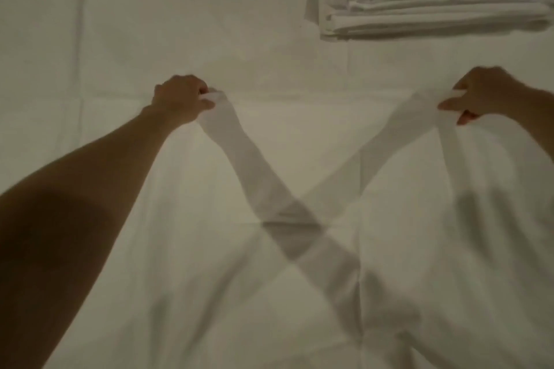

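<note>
- At ten o'clock, our left hand (180,97) curls tightly round one bunched end of a white cloth (299,231).
- At two o'clock, our right hand (479,93) pinches the other end — the two bands cross at centre.
- The cloth's body spreads toward six o'clock.
- At one o'clock, well apart, we see a stack of folded linens (434,15).

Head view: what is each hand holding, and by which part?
Both grip white cloth: the left hand the far end of one band, the right hand the far end of the other; the bands cross below.
</note>
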`<state>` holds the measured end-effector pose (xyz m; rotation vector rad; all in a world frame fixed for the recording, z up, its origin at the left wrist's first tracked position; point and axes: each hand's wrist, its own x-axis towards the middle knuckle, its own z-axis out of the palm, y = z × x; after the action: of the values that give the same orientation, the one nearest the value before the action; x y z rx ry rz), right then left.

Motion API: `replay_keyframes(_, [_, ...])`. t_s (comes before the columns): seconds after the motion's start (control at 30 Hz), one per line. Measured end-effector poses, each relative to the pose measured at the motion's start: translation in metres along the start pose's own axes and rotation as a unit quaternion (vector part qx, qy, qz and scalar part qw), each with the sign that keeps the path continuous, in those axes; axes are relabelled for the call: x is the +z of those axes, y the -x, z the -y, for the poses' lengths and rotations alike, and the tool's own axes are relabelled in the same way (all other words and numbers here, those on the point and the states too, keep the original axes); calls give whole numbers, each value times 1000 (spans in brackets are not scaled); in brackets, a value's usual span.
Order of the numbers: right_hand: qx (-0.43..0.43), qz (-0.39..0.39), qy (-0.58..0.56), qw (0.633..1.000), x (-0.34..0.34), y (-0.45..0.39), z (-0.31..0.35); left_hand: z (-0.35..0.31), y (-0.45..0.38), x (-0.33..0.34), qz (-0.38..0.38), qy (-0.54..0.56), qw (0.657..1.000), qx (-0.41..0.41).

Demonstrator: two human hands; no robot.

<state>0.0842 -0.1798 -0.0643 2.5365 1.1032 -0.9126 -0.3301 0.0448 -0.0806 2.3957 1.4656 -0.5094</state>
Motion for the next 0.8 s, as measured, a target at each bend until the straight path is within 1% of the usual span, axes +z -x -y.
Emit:
replay_keyframes(0.07, [-35,-43,5,998,-10,-5,4,1,-3,1,-16,15,1000,-2])
replay_keyframes(0.13, [-53,-70,-4,996,-6,-9,5,2,-3,11,-35,48,998,-37])
replay_keyframes(0.17, [-51,-73,-8,996,1,-10,3,2,-3,17,-44,58,996,-54])
replay_keyframes(0.23, [-32,-67,-21,997,16,-9,-5,-5,1,30,-58,45,995,-71])
replay_keyframes(0.3, [11,-44,-55,997,22,-3,-19,-20,10,38,-79,32,994,-66])
replay_keyframes(0.37, [39,-30,-54,997,18,2,-37,-45,23,47,-81,20,996,-28])
replay_keyframes(0.4, [45,-29,-41,998,14,4,-47,-60,28,53,-68,10,998,5])
replay_keyframes(0.53, [44,-65,42,996,1,4,-82,-141,41,67,-6,-17,993,118])
replay_keyframes(0.63, [61,-97,58,992,-8,2,-106,-208,32,59,-32,-1,984,176])
replay_keyframes(0.7, [67,-106,53,991,-7,-1,-124,-249,22,51,-54,9,977,208])
replay_keyframes(0.73, [65,-108,39,991,-3,-1,-131,-266,18,49,-58,32,972,225])
replay_keyframes(0.8, [52,-108,-20,993,9,3,-142,-296,12,46,-46,89,963,248])
